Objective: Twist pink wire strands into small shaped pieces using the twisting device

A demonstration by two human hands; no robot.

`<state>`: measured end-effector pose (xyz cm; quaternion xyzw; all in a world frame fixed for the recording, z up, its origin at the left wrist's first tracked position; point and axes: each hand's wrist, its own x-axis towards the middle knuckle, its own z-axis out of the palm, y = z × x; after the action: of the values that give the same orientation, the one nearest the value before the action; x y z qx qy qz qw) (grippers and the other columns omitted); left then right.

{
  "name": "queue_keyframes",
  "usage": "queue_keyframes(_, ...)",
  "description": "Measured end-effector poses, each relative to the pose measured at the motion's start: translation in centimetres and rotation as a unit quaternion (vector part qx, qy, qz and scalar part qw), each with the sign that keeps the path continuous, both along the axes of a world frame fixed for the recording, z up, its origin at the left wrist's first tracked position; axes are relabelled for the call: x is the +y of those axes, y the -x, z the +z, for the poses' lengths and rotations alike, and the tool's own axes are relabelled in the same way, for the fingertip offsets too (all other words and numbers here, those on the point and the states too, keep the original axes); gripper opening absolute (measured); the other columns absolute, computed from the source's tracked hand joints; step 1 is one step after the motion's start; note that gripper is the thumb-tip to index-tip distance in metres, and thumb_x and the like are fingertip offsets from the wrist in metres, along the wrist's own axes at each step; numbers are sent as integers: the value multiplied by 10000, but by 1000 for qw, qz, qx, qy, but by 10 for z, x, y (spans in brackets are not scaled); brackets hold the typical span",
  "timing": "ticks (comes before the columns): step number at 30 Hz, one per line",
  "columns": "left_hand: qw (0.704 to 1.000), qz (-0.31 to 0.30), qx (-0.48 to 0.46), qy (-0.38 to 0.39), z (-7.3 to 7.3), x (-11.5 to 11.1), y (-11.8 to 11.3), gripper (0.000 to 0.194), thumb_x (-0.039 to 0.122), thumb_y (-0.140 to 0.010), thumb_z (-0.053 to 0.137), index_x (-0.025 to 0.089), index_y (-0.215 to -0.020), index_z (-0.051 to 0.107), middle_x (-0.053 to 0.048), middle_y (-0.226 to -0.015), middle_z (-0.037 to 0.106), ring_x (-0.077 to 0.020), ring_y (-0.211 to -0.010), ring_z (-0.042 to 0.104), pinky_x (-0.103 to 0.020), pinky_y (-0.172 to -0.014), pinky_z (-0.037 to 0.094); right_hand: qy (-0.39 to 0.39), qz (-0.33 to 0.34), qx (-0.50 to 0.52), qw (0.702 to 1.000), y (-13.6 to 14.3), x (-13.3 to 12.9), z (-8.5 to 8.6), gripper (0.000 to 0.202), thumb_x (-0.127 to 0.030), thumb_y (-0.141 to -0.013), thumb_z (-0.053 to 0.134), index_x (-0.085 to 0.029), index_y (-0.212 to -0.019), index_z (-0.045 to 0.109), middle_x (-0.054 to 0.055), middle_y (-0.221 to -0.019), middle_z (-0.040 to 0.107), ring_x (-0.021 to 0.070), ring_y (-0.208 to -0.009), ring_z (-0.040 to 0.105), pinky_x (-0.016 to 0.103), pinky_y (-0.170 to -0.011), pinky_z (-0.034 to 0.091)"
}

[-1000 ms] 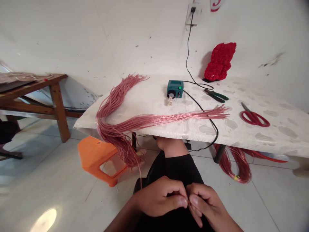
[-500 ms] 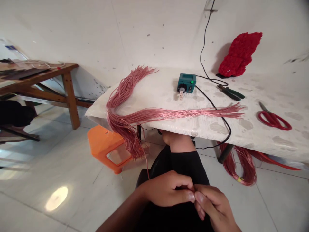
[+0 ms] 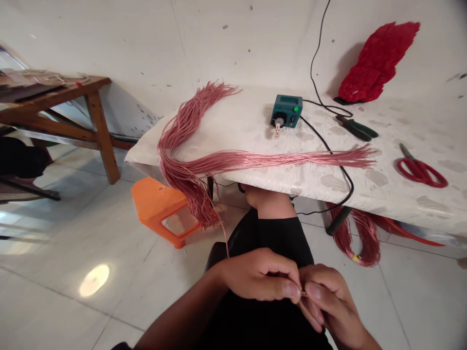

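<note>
Over my lap, my left hand (image 3: 262, 276) and my right hand (image 3: 330, 297) are closed in pinches, thumb to fingers, almost touching. A short bit of thin pink wire (image 3: 225, 237) shows between the thumb tips, gripped from both sides. The same strand appears to run from behind my left wrist up to a large bundle of pink wires (image 3: 241, 159). That bundle lies folded on the table, one part hanging over the front edge. My fingers hide most of the held end.
On the table (image 3: 251, 119) stand a small teal device (image 3: 288, 108), green-handled pliers (image 3: 355, 128), red scissors (image 3: 419, 170) and a fluffy red piece (image 3: 379, 63). A black cable crosses the front edge. Below are an orange stool (image 3: 146, 197) and a wire coil (image 3: 341, 238).
My hands have drawn slightly apart, so a bit of wire now shows between the thumb tips. The view has tilted down a little, shifting the table upward in the picture.
</note>
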<state>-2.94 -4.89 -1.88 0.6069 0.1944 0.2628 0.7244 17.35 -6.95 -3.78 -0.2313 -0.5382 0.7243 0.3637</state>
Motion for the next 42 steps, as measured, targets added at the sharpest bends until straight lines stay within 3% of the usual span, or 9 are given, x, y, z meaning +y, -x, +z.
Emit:
queue_keyframes(4,996,-28,-43,77,-2,0,2,129,238,-948,574,134,-874,597,66,-554,465,-46,-421,414,-157,-414,328,-41,6,8,999,3,4,0,416,-318,-996,487,-171,-607,507,-55,-424,414,56,-340,410,190,-408,299)
queue_keyframes(12,993,-10,-9,118,-1,3,4,285,346,-987,529,116,-846,618,66,-517,437,-36,-423,377,-178,-457,300,-132,-35,-33,990,-11,20,10,399,-254,-983,503,-165,-595,520,-14,-501,515,87,-448,505,235,-498,373)
queue_keyframes(16,990,0,-4,142,-2,5,2,369,391,-1020,441,108,-887,637,62,-529,425,-39,-425,360,-184,-446,274,-160,5,-63,985,-14,35,21,379,-228,-968,526,-157,-596,533,-5,-521,531,88,-459,499,234,-483,358)
queue_keyframes(20,992,19,-11,124,-8,6,-4,313,394,-984,516,118,-874,614,61,-541,458,-40,-418,369,-188,-433,270,-169,55,-112,978,-13,45,26,301,-160,-939,556,-147,-640,585,-11,-560,555,73,-478,502,208,-477,358)
queue_keyframes(27,989,74,117,49,-9,5,-8,299,376,-983,507,147,-825,616,84,-485,432,-38,-421,380,-163,-434,265,-198,24,-126,972,-17,49,22,295,-91,-896,593,-142,-607,560,-42,-546,513,44,-486,468,178,-486,347)
queue_keyframes(33,983,91,159,25,-1,9,-16,278,358,-969,523,157,-813,637,84,-501,431,-37,-416,383,-160,-409,254,-172,0,-123,977,-26,49,15,325,-118,-905,587,-145,-584,546,-44,-506,495,49,-456,445,187,-455,321)
queue_keyframes(37,988,66,121,62,-4,11,-18,326,399,-990,488,148,-851,644,77,-536,423,-30,-441,344,-173,-439,244,-168,22,-126,977,-26,48,15,294,-110,-913,576,-144,-621,578,-42,-534,516,50,-472,463,183,-462,339)
queue_keyframes(42,987,-10,58,149,-17,12,-19,382,412,-1016,442,126,-872,650,70,-529,429,-28,-430,343,-189,-461,267,-204,60,-168,963,-27,51,20,245,-112,-914,584,-144,-672,605,-42,-583,536,51,-503,454,192,-482,338)
